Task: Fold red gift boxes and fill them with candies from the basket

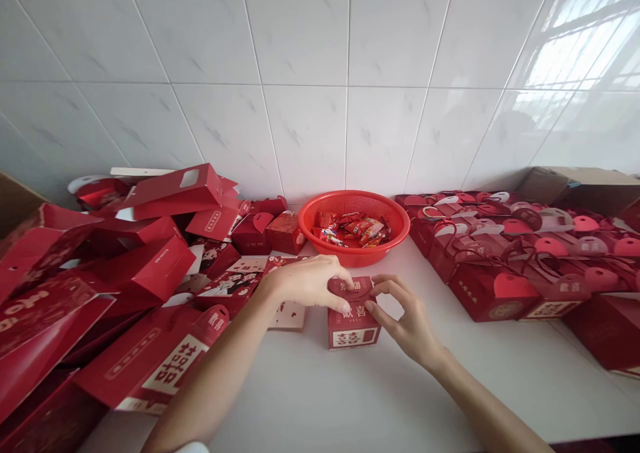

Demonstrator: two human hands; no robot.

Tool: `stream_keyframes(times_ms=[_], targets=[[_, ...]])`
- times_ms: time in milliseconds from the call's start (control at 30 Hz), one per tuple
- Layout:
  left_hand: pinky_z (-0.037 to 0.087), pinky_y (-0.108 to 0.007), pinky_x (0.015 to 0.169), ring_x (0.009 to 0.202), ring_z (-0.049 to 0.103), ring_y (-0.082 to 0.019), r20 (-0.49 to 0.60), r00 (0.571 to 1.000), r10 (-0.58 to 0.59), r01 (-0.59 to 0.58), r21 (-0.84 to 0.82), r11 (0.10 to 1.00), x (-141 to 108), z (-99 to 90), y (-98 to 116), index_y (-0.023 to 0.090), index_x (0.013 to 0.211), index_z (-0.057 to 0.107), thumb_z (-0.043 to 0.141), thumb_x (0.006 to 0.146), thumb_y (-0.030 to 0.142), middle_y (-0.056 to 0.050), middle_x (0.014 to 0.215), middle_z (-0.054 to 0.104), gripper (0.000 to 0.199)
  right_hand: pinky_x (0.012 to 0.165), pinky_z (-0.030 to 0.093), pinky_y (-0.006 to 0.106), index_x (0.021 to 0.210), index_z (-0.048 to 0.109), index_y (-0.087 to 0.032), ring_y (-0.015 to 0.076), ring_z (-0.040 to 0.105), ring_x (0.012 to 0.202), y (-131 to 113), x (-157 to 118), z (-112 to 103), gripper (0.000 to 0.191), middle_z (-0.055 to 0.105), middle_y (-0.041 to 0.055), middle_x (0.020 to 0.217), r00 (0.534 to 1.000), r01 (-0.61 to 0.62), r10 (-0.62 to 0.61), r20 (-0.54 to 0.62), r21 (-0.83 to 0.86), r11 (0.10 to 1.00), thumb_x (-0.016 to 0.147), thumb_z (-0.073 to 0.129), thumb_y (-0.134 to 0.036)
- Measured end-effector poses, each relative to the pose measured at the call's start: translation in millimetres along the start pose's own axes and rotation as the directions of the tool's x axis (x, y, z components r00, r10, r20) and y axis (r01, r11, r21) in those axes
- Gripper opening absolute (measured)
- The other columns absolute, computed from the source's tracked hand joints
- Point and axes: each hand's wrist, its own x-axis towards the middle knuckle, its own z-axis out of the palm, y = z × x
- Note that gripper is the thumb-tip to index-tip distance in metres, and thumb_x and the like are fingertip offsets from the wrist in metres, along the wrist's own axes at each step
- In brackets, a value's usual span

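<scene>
A small red candy box (353, 314) with white characters and a pale double-happiness panel stands upright on the white table in front of me. From the left, my left hand (311, 283) reaches over its top, thumb on the upper front and fingers bent at the top flap. On the other side, my right hand (407, 316) pinches the box's upper right edge between thumb and fingers. Both hands are closed on the box. The fingers partly cover its top, so I cannot tell whether the flap is fully fastened.
Behind the box is an orange-red plastic basket (354, 258) holding wrapped candies (367, 228). Many red boxes (145, 266) are heaped at the left. Rows of boxes with rounded tabs (493, 296) stand at the right, near a cardboard box (580, 185). A tiled wall (305, 133) rises behind.
</scene>
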Motion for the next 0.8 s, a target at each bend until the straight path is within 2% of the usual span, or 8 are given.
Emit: stream_keyframes(times_ms=[167, 267, 400, 467, 533, 667, 800], targets=[[0.045, -0.030, 0.082, 0.114, 0.058, -0.028, 0.017, 0.998, -0.059, 0.058, 0.025, 0.998, 4, 6.0, 6, 0.030, 0.114, 0.067, 0.070, 0.078, 0.048, -0.002, 0.116, 0.067, 0.041, 0.081, 0.056, 0.033, 0.090, 0.063, -0.022, 0.0211, 0.069, 0.096, -4, -1, -1, 0.014, 0.065, 0.0097, 0.114, 0.999, -0.012, 0.008, -0.036, -0.096, 0.995, 0.094, 0.059, -0.035], [0.045, -0.031, 0.078, 0.107, 0.062, -0.027, -0.008, 0.999, -0.048, 0.048, 0.007, 0.999, 5, 11.0, 11, 0.029, 0.109, 0.066, 0.064, 0.083, 0.044, -0.003, 0.112, 0.068, 0.030, 0.082, 0.057, 0.036, 0.103, 0.063, -0.022, 0.0230, 0.069, 0.100, -16, -7, 2, 0.018, 0.062, 0.0123, 0.123, 1.000, -0.017, 0.016, -0.010, -0.178, 0.984, 0.095, 0.057, -0.038], [0.046, -0.030, 0.074, 0.097, 0.065, -0.024, -0.067, 0.998, 0.007, -0.008, -0.016, 1.000, 9, 20.7, 19, 0.026, 0.097, 0.064, 0.062, 0.085, 0.036, -0.002, 0.100, 0.069, 0.017, 0.092, 0.055, 0.049, 0.133, 0.053, -0.022, 0.0330, 0.061, 0.119, -33, -19, 10, 0.053, 0.054, 0.0172, 0.140, 0.996, -0.018, 0.047, 0.072, -0.365, 0.931, 0.086, 0.067, -0.042], [0.046, -0.029, 0.071, 0.094, 0.066, -0.023, -0.115, 0.993, 0.036, -0.040, -0.029, 0.999, 12, 27.0, 23, 0.024, 0.092, 0.062, 0.060, 0.086, 0.033, -0.002, 0.097, 0.070, 0.011, 0.099, 0.051, 0.055, 0.140, 0.047, -0.020, 0.0374, 0.053, 0.129, -36, -24, 13, 0.070, 0.050, 0.0190, 0.146, 0.993, -0.034, 0.080, 0.087, -0.442, 0.896, 0.079, 0.073, -0.041], [0.046, -0.029, 0.069, 0.093, 0.067, -0.023, -0.160, 0.984, 0.074, -0.082, -0.042, 0.996, 16, 33.9, 28, 0.024, 0.094, 0.062, 0.056, 0.089, 0.034, -0.003, 0.097, 0.070, 0.013, 0.102, 0.048, 0.058, 0.141, 0.044, -0.019, 0.0395, 0.048, 0.134, -37, -27, 16, 0.077, 0.048, 0.0205, 0.148, 0.989, -0.069, 0.124, 0.080, -0.492, 0.868, 0.075, 0.077, -0.040], [0.049, -0.032, 0.076, 0.100, 0.066, -0.025, -0.174, 0.976, 0.131, -0.144, -0.064, 0.987, 19, 45.4, 39, 0.024, 0.106, 0.062, 0.053, 0.094, 0.040, -0.005, 0.107, 0.070, 0.022, 0.103, 0.047, 0.058, 0.136, 0.046, -0.018, 0.0385, 0.046, 0.136, -34, -31, 13, 0.068, 0.052, 0.0206, 0.143, 0.983, -0.158, 0.183, -0.002, -0.509, 0.846, 0.077, 0.074, -0.037], [0.047, -0.035, 0.094, 0.120, 0.060, -0.028, -0.079, 0.970, 0.230, -0.236, -0.084, 0.968, 15, 45.7, 44, 0.024, 0.124, 0.060, 0.057, 0.093, 0.044, -0.007, 0.126, 0.065, 0.037, 0.097, 0.050, 0.055, 0.123, 0.054, -0.022, 0.0349, 0.055, 0.126, -30, -42, -8, 0.044, 0.060, 0.0162, 0.133, 0.986, -0.168, 0.148, -0.079, -0.459, 0.872, 0.083, 0.067, -0.033]])
